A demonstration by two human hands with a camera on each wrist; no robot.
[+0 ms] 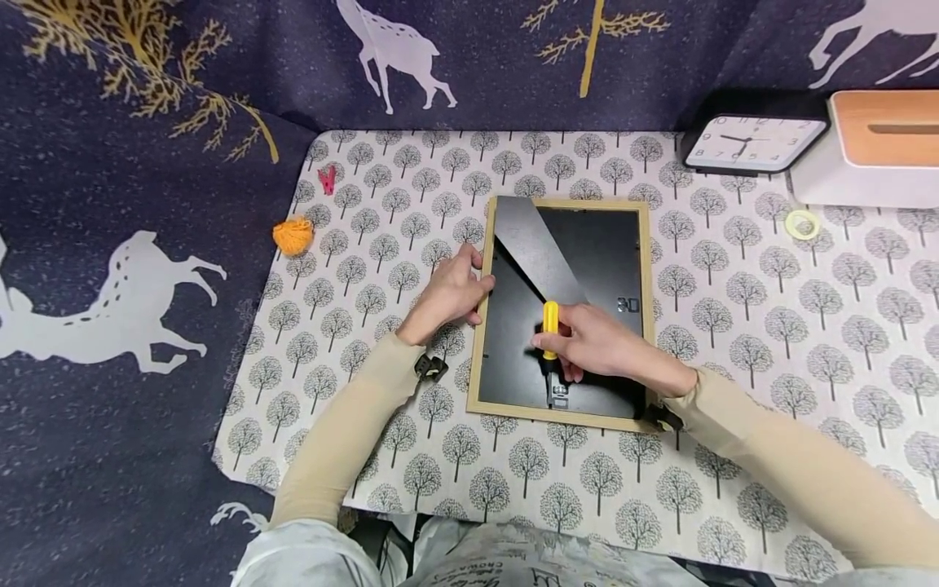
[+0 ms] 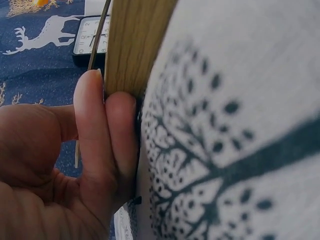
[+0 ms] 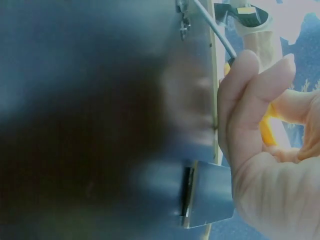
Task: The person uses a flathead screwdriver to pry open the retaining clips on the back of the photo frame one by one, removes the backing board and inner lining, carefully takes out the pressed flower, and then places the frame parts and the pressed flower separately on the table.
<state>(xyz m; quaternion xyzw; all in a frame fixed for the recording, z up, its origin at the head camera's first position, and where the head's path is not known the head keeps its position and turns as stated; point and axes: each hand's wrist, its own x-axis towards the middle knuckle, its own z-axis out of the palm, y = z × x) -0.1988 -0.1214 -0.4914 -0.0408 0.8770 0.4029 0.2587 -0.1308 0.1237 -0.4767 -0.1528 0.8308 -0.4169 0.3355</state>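
A wooden picture frame (image 1: 480, 367) lies face down, its black backing board (image 1: 513, 350) uppermost. A grey easel stand (image 1: 531, 240) slants across the board from the upper left. My right hand (image 1: 597, 338) grips a screwdriver by its yellow handle (image 1: 551, 322). The shaft (image 3: 217, 30) points down near a small metal hanger (image 1: 560, 391) at the board's lower edge; whether the tip touches it I cannot tell. On the frame's left side rests my left hand (image 1: 451, 289). Its fingers (image 2: 92, 125) press against the outer wooden edge in the left wrist view.
A second hanger (image 1: 628, 305) sits near the board's right edge. At the back right stand a black clock (image 1: 756, 143) and a tissue box (image 1: 866, 175), with a tape roll (image 1: 803, 225) in front. A pink clip (image 1: 327, 179) and orange yarn (image 1: 293, 236) lie at the left.
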